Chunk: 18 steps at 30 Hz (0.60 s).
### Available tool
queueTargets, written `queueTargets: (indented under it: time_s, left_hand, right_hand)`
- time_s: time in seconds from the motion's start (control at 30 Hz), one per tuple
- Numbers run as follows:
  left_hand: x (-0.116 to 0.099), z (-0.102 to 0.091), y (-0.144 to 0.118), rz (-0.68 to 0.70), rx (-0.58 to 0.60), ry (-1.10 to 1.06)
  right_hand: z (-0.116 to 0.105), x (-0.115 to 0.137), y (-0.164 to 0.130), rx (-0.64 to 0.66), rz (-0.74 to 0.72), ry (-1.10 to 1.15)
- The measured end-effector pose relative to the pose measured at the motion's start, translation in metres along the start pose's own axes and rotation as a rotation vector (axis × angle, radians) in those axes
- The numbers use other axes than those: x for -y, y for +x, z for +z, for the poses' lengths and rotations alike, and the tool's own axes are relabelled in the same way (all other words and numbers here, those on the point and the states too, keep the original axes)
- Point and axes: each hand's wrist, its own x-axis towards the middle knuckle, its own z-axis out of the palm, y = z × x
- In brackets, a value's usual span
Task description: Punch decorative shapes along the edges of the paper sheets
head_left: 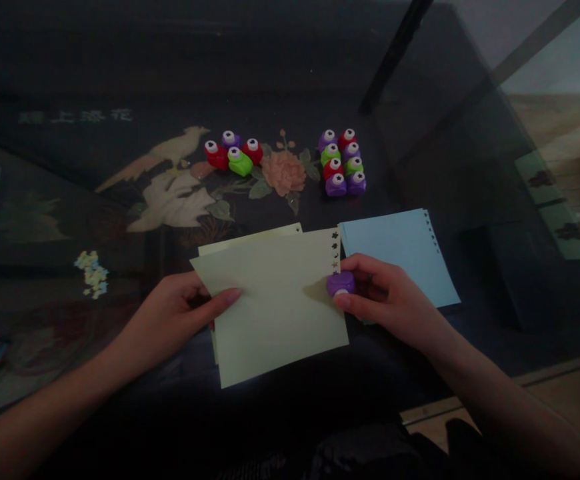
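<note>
A pale yellow sheet of paper [280,307] is gripped at its left edge by my left hand [185,307], thumb on top and fingers underneath. Along the sheet's right edge runs a column of small punched shapes. My right hand [390,293] pinches a purple craft punch [341,285], which sits on that right edge just below the punched holes. Another yellow sheet [250,239] lies partly hidden under the held one. Beside my right hand rests a stack of light blue paper [395,247], also with punched shapes down its right edge.
Several red, green and purple craft punches [240,162] stand behind the paper, with another cluster of punches [343,163] to their right. Small paper cutouts [93,273] lie in a pile at left. The dark glossy tabletop [270,73] carries a bird-and-flower picture.
</note>
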Motion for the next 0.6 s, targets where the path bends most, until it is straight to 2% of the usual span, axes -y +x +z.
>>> queueTargets:
  time_s: [0.6]
  left_hand:
    - [0.0014,0.0028,-0.0005,0.036,0.011,0.035]
  right_hand:
    - [-0.0001,-0.0021,0.0008,-0.017,-0.05,-0.026]
